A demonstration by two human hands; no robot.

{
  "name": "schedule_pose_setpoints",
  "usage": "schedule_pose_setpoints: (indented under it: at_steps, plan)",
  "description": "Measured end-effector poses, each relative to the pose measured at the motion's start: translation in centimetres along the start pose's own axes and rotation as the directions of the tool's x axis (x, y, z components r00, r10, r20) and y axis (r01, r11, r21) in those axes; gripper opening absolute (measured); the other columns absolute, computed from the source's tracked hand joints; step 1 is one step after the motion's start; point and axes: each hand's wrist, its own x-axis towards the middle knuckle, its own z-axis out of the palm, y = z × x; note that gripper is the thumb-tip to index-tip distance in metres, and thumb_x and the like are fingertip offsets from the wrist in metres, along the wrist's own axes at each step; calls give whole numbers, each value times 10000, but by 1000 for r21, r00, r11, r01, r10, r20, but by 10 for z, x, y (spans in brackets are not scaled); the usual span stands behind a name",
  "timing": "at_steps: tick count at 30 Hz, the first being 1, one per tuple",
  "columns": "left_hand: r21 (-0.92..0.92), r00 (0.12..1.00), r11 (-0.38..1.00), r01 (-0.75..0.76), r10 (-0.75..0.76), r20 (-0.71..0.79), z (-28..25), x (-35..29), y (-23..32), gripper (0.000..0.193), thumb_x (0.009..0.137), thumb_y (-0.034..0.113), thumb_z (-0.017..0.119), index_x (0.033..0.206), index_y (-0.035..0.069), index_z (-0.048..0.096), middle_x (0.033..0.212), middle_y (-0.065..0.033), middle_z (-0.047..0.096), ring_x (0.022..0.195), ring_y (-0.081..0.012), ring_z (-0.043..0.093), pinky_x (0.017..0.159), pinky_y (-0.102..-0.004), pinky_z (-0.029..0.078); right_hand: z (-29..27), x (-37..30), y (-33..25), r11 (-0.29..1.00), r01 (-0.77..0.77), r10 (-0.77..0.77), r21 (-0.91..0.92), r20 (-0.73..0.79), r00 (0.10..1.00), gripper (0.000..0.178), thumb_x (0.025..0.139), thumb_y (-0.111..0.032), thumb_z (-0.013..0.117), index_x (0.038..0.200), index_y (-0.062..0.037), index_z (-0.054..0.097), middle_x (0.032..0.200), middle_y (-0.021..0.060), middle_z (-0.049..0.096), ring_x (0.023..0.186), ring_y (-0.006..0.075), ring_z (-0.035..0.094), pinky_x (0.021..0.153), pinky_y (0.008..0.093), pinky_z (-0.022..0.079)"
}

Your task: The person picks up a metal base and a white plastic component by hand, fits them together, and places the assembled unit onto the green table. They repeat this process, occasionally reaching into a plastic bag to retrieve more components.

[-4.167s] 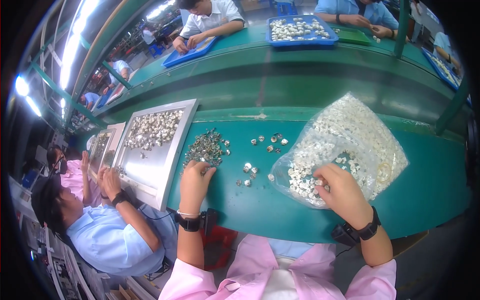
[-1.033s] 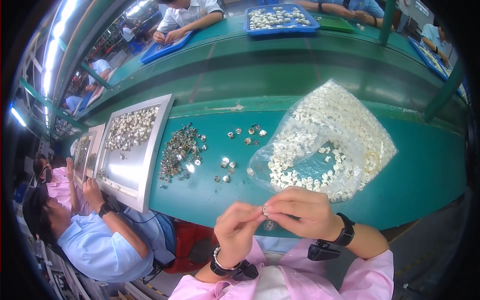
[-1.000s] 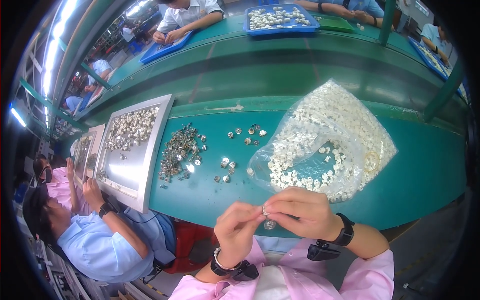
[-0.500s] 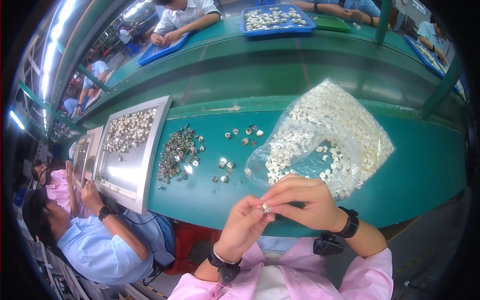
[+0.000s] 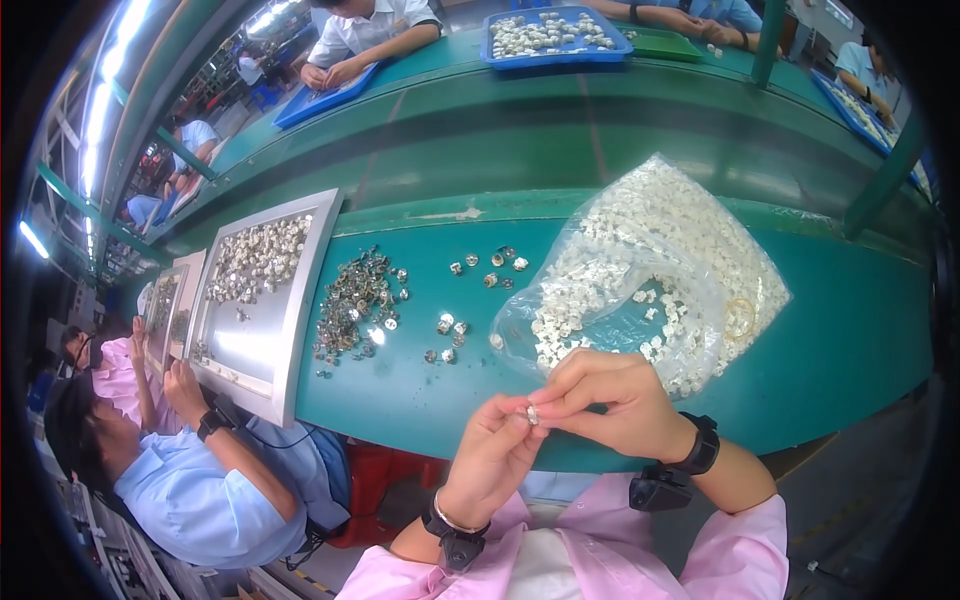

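Just over the near edge of the green table, my left hand (image 5: 490, 445) and my right hand (image 5: 612, 405) meet fingertip to fingertip. Between them they pinch one small white-and-metal part (image 5: 532, 414); its exact kind is too small to make out. Beyond my right hand lies an opened clear plastic bag (image 5: 655, 270), full of small white plastic pieces. A heap of small metal parts (image 5: 360, 305) rests left of centre on the table. Several white-and-metal pieces (image 5: 446, 325) sit loosely between the heap and the bag.
A metal-framed tray (image 5: 315, 270) with small parts stands at the left, beside a co-worker in light blue (image 5: 200, 490). Along the far side runs a green conveyor channel (image 5: 480, 130). Across it are a blue tray of white pieces (image 5: 556, 62) and other people working.
My right fingertips have shifted slightly around the small part, which appears turned a little. Both hands stay in nearly the same place, and the parts on the table have not moved.
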Motion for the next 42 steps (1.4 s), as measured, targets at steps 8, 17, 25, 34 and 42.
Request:
schedule_pose_setpoints:
  at_steps: [8,17,25,34,42]
  plan:
    - [-26,999,999,41,-41,-28,2,0,0,139,929,76,531,1054,32,571,1006,-61,622,886,-116,612,829,-227,511,-1,1,-3,998,-69,69,3,2,998,143,730,58,702,855,-10,702,913,99,668,828,192,643,720,277,513]
    - [-216,976,955,203,-215,-33,3,4,6,197,962,153,488,1105,29,540,1031,-67,613,924,-133,619,843,-224,519,-2,1,-2,968,-198,204,157,-24,979,183,793,92,618,948,13,675,995,123,646,910,188,631,778,274,519]
    - [-163,974,968,189,-207,-96,9,2,3,217,961,181,492,1115,35,538,1073,-73,609,1046,-161,582,921,-262,481,-2,4,-6,995,-96,96,-34,-7,995,207,774,43,654,977,5,665,1003,125,643,898,190,631,746,269,512]
    - [-32,989,993,113,-115,-93,19,2,-1,188,943,148,526,1090,35,556,1064,-50,613,1039,-142,571,954,-279,442,2,1,2,960,90,-99,-264,-19,995,244,720,-10,714,958,-8,655,959,114,650,802,228,627,694,314,499]
    - [-4,998,998,58,-58,-30,14,0,-1,131,925,80,530,1026,32,597,1024,-52,629,983,-129,583,912,-277,453,6,-1,3,926,212,-226,-312,-11,974,266,703,-7,714,958,2,638,927,104,632,791,253,615,681,325,492]
